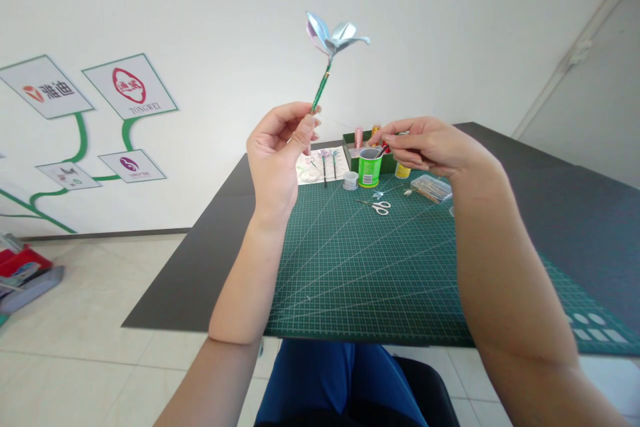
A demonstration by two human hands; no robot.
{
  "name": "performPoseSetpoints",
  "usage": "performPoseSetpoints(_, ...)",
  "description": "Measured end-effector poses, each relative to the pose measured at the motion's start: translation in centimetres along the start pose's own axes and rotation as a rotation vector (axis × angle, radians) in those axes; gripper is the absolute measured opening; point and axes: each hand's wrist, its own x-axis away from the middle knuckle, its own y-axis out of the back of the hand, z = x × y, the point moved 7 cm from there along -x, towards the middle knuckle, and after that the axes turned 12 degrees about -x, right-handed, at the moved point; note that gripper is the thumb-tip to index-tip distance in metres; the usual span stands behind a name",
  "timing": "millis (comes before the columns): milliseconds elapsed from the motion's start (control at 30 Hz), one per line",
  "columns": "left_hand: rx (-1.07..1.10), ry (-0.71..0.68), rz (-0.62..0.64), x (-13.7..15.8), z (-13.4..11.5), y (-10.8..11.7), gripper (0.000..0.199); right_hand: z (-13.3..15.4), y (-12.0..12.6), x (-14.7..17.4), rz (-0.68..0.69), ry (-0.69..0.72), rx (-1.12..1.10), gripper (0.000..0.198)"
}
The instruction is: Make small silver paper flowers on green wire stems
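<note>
My left hand (283,147) pinches the green-wrapped stem of an artificial flower (336,40), holding it upright and slightly tilted above the table. The flower's petals are pale blue with a little pink. Over to the right, my right hand (425,143) is closed on a thin dark stick-like tool (383,151). Its lower end is at the mouth of a green can (369,170); what kind of tool it is I cannot tell. A small white spool-like tub (351,181) stands beside the can. White-handled scissors (381,207) lie in front of it.
A green cutting mat (365,267) covers much of the black table (200,280). Behind the can stands a dark green box (351,159) with thread spools. A white sheet (310,173) bears other flower pieces. A clear plastic case (431,188) lies at the right, near a yellow container (403,170).
</note>
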Motion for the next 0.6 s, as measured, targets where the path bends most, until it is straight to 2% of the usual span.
performPoseSetpoints(367,0.043,0.12,-0.082,-1.1,1.5,2.5,0.018,-0.6,1.2,-0.1,-0.132,-0.022,0.146,0.026)
performPoseSetpoints(600,0.018,0.008,-0.117,-2.2,1.0,5.1,0.019,-1.3,1.8,-0.2,-0.122,-0.059,0.145,0.031)
